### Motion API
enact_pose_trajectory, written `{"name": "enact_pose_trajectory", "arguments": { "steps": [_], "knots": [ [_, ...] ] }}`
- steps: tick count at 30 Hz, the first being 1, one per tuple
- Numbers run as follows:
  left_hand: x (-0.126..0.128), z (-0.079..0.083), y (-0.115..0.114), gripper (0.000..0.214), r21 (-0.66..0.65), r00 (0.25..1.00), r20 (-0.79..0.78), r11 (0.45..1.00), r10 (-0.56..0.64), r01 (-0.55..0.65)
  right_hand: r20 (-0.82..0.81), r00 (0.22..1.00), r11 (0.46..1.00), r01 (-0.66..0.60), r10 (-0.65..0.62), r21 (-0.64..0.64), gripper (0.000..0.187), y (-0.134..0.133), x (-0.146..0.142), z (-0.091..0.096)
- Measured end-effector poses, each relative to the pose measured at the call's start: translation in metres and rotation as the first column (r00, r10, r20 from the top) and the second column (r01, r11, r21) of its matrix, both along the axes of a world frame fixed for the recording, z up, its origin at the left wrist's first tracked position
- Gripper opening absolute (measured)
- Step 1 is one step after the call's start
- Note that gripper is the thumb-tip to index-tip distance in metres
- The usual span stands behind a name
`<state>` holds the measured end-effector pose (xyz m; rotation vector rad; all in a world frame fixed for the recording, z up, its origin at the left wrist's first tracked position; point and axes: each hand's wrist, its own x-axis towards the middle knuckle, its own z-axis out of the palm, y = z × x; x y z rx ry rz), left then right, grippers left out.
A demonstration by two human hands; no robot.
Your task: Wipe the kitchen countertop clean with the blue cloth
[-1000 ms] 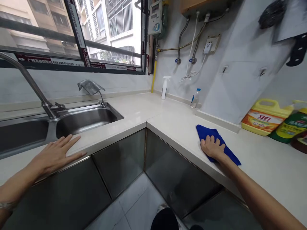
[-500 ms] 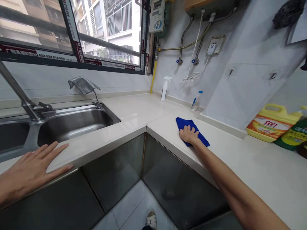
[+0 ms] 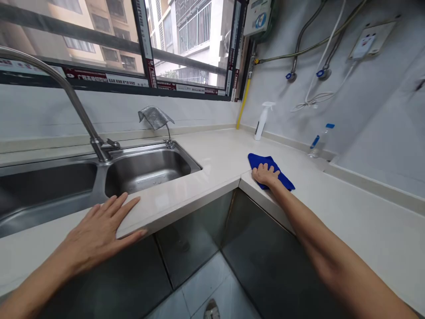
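One pale L-shaped counter (image 3: 212,161) holds a steel sink (image 3: 146,166).

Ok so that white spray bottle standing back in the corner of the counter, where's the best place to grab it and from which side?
Grip the white spray bottle around its slim neck just under the trigger head, coming from the front, the counter's open side. It stands upright close to the wall, so the back is blocked, and the nozzle overhangs the neck, which should stop a hand sliding off upward.
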<state>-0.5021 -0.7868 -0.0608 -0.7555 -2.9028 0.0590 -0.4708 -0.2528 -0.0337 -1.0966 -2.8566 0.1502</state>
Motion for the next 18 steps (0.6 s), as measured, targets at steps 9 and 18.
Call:
{"name": "enact_pose_trajectory", "arguments": {
  "steps": [9,18],
  "knots": [
    [0.015,0.015,0.010,0.103,0.032,1.000,0.030,0.999,0.006,-0.007,0.025,0.978,0.977,-0.206,0.207,-0.055,0.070,-0.071,-0.041,0.008],
    [0.036,0.023,0.016,0.095,0.211,0.992,-0.101,0.972,-0.078,0.098,0.004,0.888,0.888,-0.459,0.459,-0.027,0.070,-0.189,-0.021,0.007]
  ]
}}
